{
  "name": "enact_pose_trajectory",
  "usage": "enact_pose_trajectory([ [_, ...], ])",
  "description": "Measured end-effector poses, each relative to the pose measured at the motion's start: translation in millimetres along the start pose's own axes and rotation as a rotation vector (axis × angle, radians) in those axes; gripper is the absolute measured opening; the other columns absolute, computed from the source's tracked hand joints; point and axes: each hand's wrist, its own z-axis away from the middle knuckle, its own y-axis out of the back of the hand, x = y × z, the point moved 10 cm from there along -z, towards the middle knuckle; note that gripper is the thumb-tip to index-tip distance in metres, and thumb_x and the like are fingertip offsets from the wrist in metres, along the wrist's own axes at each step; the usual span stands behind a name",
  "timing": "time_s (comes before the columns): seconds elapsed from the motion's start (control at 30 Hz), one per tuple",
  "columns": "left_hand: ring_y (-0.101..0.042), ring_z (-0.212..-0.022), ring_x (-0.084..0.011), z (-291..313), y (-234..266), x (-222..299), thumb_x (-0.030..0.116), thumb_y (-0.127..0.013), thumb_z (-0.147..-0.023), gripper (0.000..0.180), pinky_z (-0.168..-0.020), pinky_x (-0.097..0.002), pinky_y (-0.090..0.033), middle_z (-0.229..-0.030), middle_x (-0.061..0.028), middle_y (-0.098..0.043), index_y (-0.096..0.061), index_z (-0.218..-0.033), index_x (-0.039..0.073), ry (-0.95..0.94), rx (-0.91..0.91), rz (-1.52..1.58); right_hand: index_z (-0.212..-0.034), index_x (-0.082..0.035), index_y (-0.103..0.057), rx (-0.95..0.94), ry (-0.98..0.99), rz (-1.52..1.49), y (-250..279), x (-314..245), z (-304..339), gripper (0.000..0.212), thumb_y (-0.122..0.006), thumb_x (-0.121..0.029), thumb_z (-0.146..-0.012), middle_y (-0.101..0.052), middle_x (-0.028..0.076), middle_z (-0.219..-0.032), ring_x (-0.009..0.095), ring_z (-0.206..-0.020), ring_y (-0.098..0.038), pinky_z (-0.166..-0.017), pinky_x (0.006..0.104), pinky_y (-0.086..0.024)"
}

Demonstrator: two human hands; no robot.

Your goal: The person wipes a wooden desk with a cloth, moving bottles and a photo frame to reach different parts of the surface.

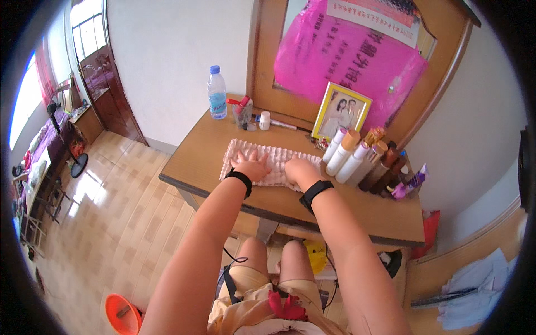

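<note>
A pale pink towel (279, 152) with a puffy, bubbled weave lies as a long folded strip on the wooden dressing table. My left hand (252, 166) rests flat on its left half, fingers spread. Over the right half, my right hand (301, 172) is closed, its curled fingers pressed into the cloth. The fingertips of that hand are hidden beneath it. Both wrists wear black bands.
Behind the towel stand a water bottle (217, 95), a clear cup (242, 115), a small white jar (264, 120) and a yellow-framed photo (341, 111). Several cosmetic bottles (350, 159) and a purple tube (412, 182) crowd the right. An orange bucket (122, 314) sits on the floor.
</note>
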Motion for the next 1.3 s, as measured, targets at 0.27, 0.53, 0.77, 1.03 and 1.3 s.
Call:
enact_pose_trajectory([
  [0.27,-0.013,-0.126,-0.0590,76.8,-12.1,29.5,0.045,-0.034,-0.093,0.057,-0.091,-0.0737,-0.023,-0.149,-0.0120,-0.014,-0.018,-0.143,0.024,-0.136,0.110,-0.074,-0.097,-0.005,-0.061,0.288,0.164,-0.046,-28.0,-8.0,75.4,0.036,-0.054,-0.037,-0.083,-0.062,0.015,-0.099,0.029,-0.086,-0.063,-0.077,0.0400,-0.050],
  [0.53,-0.015,-0.126,-0.0574,109.0,-9.6,135.1,0.049,-0.037,-0.090,0.061,-0.091,-0.0747,-0.020,-0.148,-0.0134,-0.019,-0.023,-0.142,0.022,-0.348,0.196,-0.096,-0.096,-0.005,-0.058,0.187,0.044,-0.185,-51.0,60.5,163.9,0.045,-0.051,-0.048,-0.084,-0.061,0.014,-0.100,0.032,-0.085,-0.062,-0.073,0.0410,-0.050],
  [0.77,-0.015,-0.128,-0.0556,70.5,-2.1,161.7,0.053,-0.040,-0.087,0.065,-0.091,-0.0746,-0.019,-0.147,-0.0123,-0.020,-0.023,-0.142,0.023,-0.405,0.210,-0.026,-0.119,-0.013,-0.053,0.346,-0.053,-0.122,-58.3,86.5,164.0,0.056,-0.050,-0.055,-0.082,-0.060,0.018,-0.102,0.033,-0.087,-0.061,-0.075,0.0424,-0.050],
  [1.03,-0.010,-0.129,-0.0550,56.7,8.1,121.3,0.055,-0.040,-0.087,0.068,-0.098,-0.0701,-0.015,-0.149,-0.0114,-0.016,-0.020,-0.143,0.022,-0.364,0.028,-0.036,-0.120,-0.011,-0.053,0.158,-0.087,-0.163,-47.5,68.9,121.4,0.062,-0.055,-0.056,-0.077,-0.057,0.021,-0.108,0.033,-0.094,-0.060,-0.080,0.0409,-0.048],
  [1.3,-0.029,-0.130,-0.0391,65.3,6.2,-5.9,0.029,-0.037,-0.091,0.031,-0.097,-0.0635,-0.033,-0.142,-0.0124,-0.028,-0.053,-0.117,0.024,-0.470,0.169,-0.618,-0.126,-0.014,-0.049,0.116,0.348,-0.211,-19.6,-26.4,33.8,0.063,-0.057,-0.052,-0.077,-0.053,0.018,-0.118,0.034,-0.101,-0.056,-0.085,0.0395,-0.045],
])
